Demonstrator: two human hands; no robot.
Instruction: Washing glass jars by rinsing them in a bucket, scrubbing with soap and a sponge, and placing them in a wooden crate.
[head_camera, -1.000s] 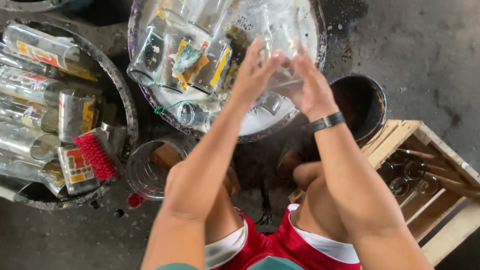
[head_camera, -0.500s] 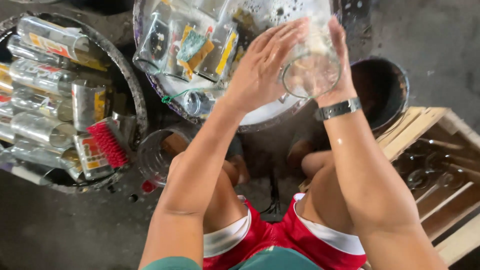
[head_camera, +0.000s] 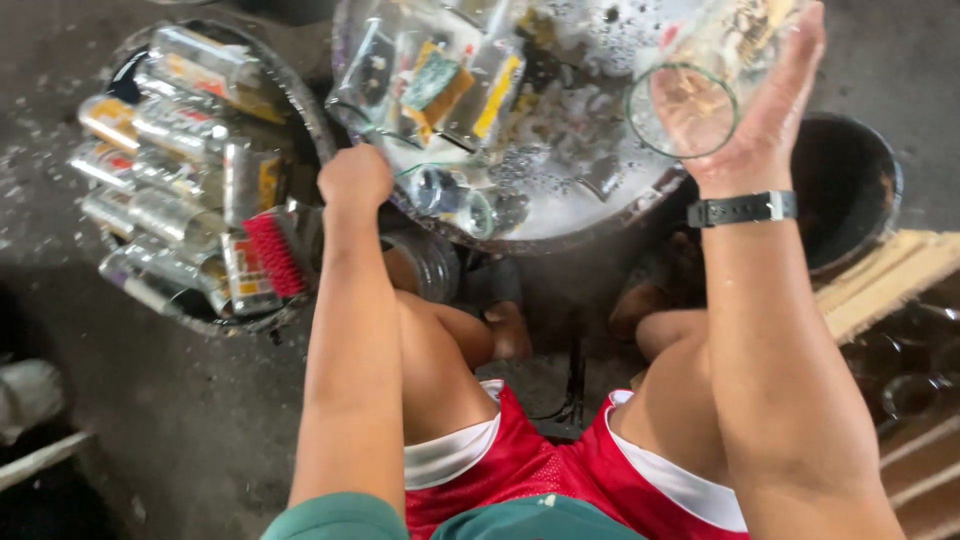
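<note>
Glass jar (rim clear) in right hand.

We looked down on a dark, wet concrete floor speckled with pale flecks. A black bucket stood at the right, just beside a pale wooden crate. Daylight was soft and even.
</note>
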